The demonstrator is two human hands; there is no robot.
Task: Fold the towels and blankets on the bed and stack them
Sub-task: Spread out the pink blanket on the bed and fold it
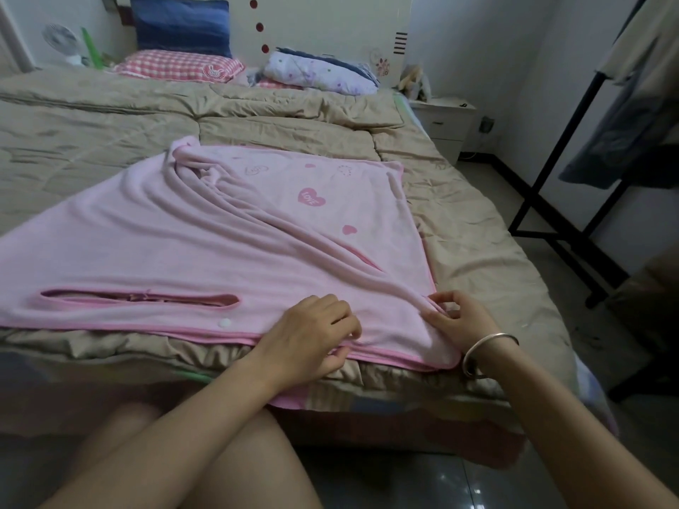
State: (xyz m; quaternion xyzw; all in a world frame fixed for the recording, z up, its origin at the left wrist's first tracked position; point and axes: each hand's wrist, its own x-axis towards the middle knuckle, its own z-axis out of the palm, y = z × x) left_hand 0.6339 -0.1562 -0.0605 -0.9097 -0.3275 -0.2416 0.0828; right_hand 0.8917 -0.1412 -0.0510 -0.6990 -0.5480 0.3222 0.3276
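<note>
Left hand (312,332) and right hand (459,317), fingers (441,296) pinch-tight on pink blanket (205,244); beige quilt (92,134), grey floor (404,483).

Pale walls (496,49) enclose a glossy grey tiled floor (422,483), a white nightstand (446,123) and a black metal rack (564,141).

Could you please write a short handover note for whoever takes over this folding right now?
Hands: the left hand grips the pink blanket's near hem; the right hand pinches a ridge of it by the near right corner.
Things: the pink blanket lies spread and wrinkled on the quilt, its far left corner bunched up.
Done: it is only spread out; no finished fold and no stack in view.
Left: smooth it, fold it, start the stack.
</note>
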